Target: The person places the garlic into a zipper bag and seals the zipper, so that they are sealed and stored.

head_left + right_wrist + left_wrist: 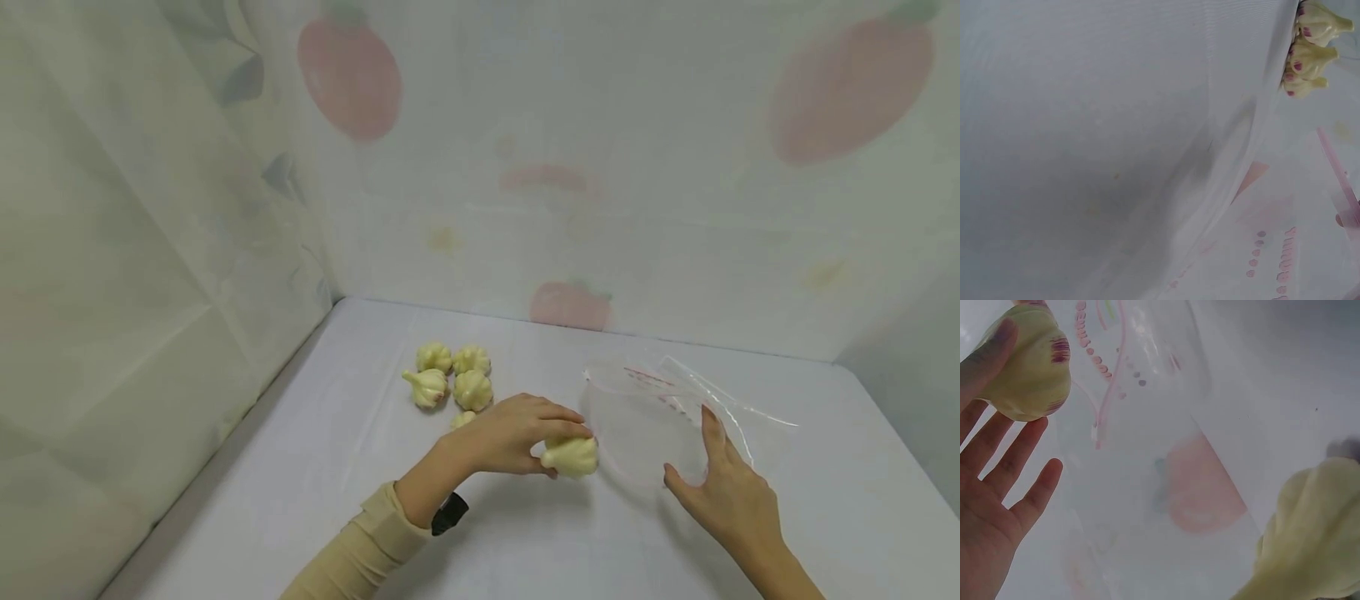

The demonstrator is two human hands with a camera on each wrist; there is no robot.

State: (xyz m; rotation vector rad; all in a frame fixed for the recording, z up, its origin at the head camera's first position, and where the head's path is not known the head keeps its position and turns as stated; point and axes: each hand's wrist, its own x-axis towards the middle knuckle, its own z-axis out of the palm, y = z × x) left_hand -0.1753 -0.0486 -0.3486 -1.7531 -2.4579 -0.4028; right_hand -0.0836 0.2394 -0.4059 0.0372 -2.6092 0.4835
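Observation:
My left hand (517,433) pinches a pale garlic bulb (572,457) between thumb and fingers, just left of a clear plastic zip bag (637,437). In the left wrist view the bulb (1032,369) shows purple streaks, and the hand's (997,494) other fingers are spread. The bag's mouth gapes toward the bulb, and pink marks run along its zip strip (1110,403). At the bag's right side, my right hand (731,500) touches it with thumb and forefinger spread wide apart. That hand is out of sight in the right wrist view, where part of the bag (1310,212) shows.
Several more garlic bulbs (472,390) lie grouped on the white table (300,483), behind and left of my left hand. One is partly hidden by that hand. A curtain (450,167) with strawberry prints hangs along the table's back edge, and another sheet (150,292) stands at the left.

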